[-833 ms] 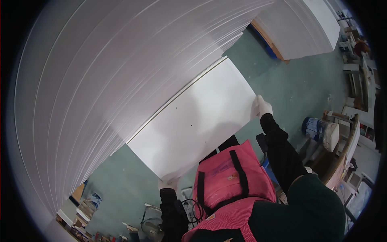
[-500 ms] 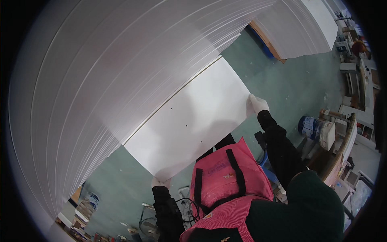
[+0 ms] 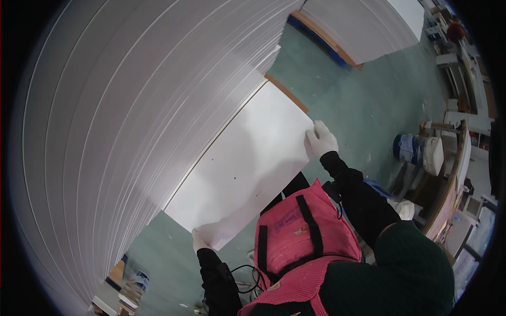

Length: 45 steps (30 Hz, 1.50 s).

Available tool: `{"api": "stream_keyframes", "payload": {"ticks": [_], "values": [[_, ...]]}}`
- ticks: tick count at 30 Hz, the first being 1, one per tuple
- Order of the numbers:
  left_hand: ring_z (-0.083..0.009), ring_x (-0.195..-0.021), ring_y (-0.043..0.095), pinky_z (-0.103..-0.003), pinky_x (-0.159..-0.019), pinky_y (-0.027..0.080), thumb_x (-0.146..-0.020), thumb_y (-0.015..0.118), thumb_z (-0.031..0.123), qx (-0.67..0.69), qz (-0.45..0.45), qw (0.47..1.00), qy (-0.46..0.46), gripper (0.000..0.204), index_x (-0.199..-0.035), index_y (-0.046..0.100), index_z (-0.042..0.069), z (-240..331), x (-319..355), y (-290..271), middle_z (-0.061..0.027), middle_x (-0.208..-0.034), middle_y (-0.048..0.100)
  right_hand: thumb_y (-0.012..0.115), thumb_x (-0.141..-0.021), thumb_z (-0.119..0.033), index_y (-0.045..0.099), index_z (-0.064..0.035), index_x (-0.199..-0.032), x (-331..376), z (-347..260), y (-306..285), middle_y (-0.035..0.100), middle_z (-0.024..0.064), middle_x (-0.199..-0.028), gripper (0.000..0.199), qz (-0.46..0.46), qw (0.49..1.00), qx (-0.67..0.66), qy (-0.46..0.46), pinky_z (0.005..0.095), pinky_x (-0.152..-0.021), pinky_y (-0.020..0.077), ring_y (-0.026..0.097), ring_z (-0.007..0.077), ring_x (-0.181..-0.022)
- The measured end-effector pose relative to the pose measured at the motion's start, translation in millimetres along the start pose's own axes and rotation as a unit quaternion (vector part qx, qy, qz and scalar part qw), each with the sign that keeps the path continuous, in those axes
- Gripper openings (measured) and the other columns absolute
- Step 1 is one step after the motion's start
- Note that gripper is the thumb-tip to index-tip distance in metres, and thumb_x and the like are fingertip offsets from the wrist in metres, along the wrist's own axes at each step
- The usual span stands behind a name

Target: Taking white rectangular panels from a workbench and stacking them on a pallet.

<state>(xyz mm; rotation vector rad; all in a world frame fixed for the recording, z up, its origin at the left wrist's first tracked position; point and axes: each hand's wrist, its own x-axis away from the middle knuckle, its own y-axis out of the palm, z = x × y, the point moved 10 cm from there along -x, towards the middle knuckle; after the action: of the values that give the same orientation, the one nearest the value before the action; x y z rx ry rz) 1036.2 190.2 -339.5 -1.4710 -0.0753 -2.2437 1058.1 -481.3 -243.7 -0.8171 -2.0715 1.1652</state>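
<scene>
A white rectangular panel point(image 3: 247, 142) with a few small dark dots on its face lies in front of me. Its far long edge runs along the tall stack of white panels point(image 3: 158, 89). My left hand point(image 3: 199, 239), in a white glove, is closed on the panel's near left corner. At the near right corner, my right hand point(image 3: 322, 139) grips the edge, with thumb and fingers visible and also gloved. The panel's underside is hidden.
A pink bag-like apron point(image 3: 305, 231) with black straps hangs at my front. Another panel stack point(image 3: 369, 26) stands on a pallet point(image 3: 327, 42) at the far right. Blue buckets point(image 3: 408, 150) and a cluttered bench point(image 3: 453, 179) are to the right. More clutter point(image 3: 132, 289) lies lower left.
The panel has shifted left and slightly down in the view, together with both hands. A brown strip now shows beyond its far right edge. Both hands have kept hold of it.
</scene>
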Motion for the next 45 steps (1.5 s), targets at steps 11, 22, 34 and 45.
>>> {"api": "stream_keyframes", "payload": {"ticks": [11, 22, 34, 45], "values": [[-0.0325, -0.131, 0.039, -0.048, -0.107, 0.035, -0.093, 0.043, 0.062, -0.050, 0.005, 0.999, 0.005, 0.077, -0.143, 0.033, 0.003, -11.8, 7.4, -16.9, -0.0162, -0.145, 0.038, 0.052, -0.085, -0.037, 0.050, -0.0035, -0.123, 12.2, -7.7, -4.8, 0.053, 0.0129, -0.118, 0.051, -0.087, 0.995, -0.021, -0.049, 0.0422, -0.091, 0.0450, 0.053, 0.0335, -0.111], [-0.0297, -0.126, 0.045, -0.046, -0.104, 0.039, -0.093, 0.043, 0.062, -0.094, -0.008, 0.995, 0.036, 0.073, -0.139, 0.038, 0.005, -4.2, -5.0, -31.3, -0.0131, -0.139, 0.045, 0.053, -0.087, -0.044, 0.053, -0.0074, -0.126, 0.3, -14.4, 0.1, 0.049, 0.0151, -0.135, 0.053, -0.198, 0.979, -0.037, -0.006, 0.0397, -0.099, 0.0428, 0.051, 0.0331, -0.120], [-0.0303, -0.124, 0.048, -0.044, -0.103, 0.041, -0.092, 0.041, 0.064, -0.119, 0.040, 0.992, -0.024, 0.076, -0.137, 0.039, 0.003, -8.4, -4.8, -36.4, -0.0148, -0.136, 0.047, 0.053, -0.088, -0.048, 0.057, -0.0113, -0.124, -3.2, 14.2, 9.6, 0.053, 0.0134, -0.131, 0.051, -0.145, 0.987, -0.074, -0.019, 0.0381, -0.095, 0.0443, 0.053, 0.0302, -0.117], [-0.0278, -0.121, 0.049, -0.042, -0.104, 0.039, -0.093, 0.048, 0.057, -0.097, -0.006, 0.994, 0.051, 0.066, -0.130, 0.047, 0.002, 1.7, -16.7, -19.9, -0.0116, -0.131, 0.051, 0.059, -0.088, -0.041, 0.068, -0.0075, -0.109, 29.5, 134.3, 77.8, 0.066, 0.0056, -0.103, 0.040, -0.071, 0.741, -0.503, 0.440, 0.0335, -0.073, 0.0545, 0.065, 0.0152, -0.089]]}}
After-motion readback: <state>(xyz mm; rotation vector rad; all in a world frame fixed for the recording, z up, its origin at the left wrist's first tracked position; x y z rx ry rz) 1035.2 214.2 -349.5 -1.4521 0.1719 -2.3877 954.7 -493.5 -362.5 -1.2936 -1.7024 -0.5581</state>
